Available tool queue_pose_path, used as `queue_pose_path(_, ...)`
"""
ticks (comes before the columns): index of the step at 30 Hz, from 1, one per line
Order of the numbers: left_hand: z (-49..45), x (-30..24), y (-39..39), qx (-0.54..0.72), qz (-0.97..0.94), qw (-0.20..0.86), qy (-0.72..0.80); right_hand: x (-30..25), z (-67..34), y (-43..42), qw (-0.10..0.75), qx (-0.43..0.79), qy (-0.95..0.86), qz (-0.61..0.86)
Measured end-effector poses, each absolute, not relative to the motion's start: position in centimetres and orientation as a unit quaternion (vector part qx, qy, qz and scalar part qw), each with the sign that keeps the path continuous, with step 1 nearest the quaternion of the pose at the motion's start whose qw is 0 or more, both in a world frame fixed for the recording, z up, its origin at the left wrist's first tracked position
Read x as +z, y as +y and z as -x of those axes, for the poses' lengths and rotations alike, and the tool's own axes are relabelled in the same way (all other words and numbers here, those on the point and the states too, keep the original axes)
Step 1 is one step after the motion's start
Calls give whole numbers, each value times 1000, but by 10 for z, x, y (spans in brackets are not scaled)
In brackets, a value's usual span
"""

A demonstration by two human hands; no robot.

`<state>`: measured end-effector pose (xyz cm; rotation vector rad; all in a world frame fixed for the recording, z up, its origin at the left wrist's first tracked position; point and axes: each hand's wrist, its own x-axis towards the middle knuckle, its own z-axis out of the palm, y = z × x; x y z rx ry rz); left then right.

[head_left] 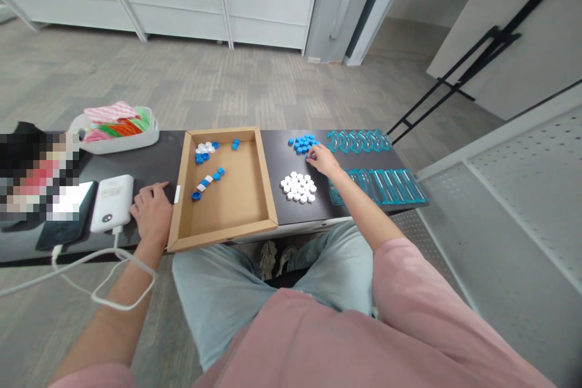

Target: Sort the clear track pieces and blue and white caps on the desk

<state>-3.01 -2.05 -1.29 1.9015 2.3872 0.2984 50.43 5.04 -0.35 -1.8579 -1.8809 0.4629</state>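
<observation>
My right hand (322, 159) is at the edge of the blue blocks (304, 144); I can't tell whether it pinches one. My left hand (153, 211) rests loosely spread beside the box (243, 197).

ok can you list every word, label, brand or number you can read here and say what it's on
No text can be read for certain.
Power bank: faint printing on its face, too small and blurred to read.
White patch on the tray: no writing can be made out.
Phone: the screen is partly pixelated, nothing legible.
</observation>
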Motion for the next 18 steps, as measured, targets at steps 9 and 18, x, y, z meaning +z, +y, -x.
queue_pose_path(9, 33, -17, -20, 112, -616, 33, 779, 1, -493, 64, 278, 184, -686, 647)
queue_pose_path(18, 29, -11, -21, 96, -612, 35, 784, -8, -498, 82, 141, 138, -635, 747)
